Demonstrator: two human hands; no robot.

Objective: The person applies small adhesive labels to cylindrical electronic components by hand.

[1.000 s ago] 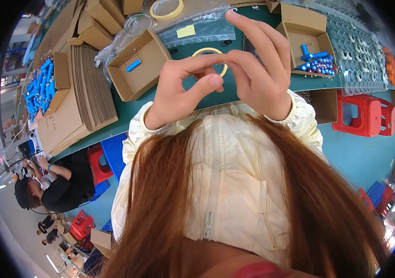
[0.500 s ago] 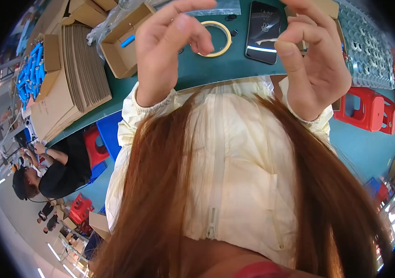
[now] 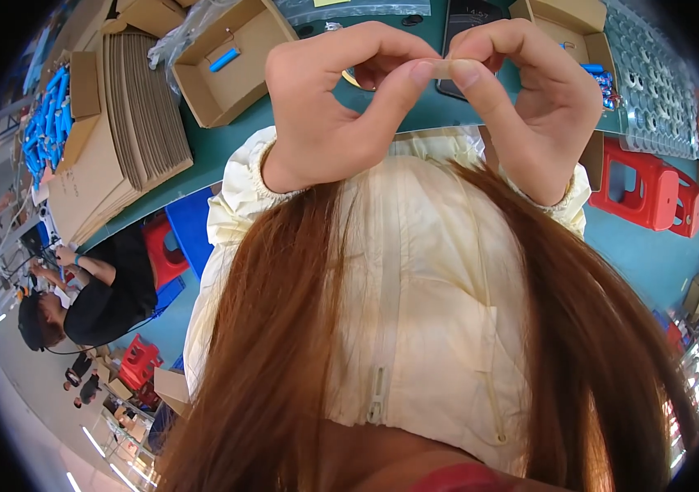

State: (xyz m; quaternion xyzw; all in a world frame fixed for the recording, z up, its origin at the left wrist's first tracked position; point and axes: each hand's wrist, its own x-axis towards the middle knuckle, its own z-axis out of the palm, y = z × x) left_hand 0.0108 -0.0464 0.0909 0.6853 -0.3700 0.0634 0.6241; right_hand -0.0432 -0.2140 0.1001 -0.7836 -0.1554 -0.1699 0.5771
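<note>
My left hand (image 3: 341,107) and my right hand (image 3: 530,98) meet over the near edge of the green table, both closed in a pinch. Between the thumbs and forefingers is a short, pale strip (image 3: 441,69) that looks like tape, mostly covered by the fingertips. Behind my left hand, only a bit of a yellowish tape roll (image 3: 350,79) shows. A black phone (image 3: 471,15) lies beyond my fingers, partly hidden by them.
At the left, an open cardboard box (image 3: 210,102) holds a blue cylindrical cell (image 3: 224,60), near stacked cardboard sheets (image 3: 144,115) and a pile of blue cells (image 3: 47,123). At the right are another box (image 3: 567,16), a clear plastic tray (image 3: 653,90) and red stools (image 3: 632,189). A co-worker (image 3: 111,287) sits left.
My hands have come together; earlier they were apart, with the pale strip in my right hand alone. My left fingers now pinch it too, and my left hand covers most of the tape roll.
</note>
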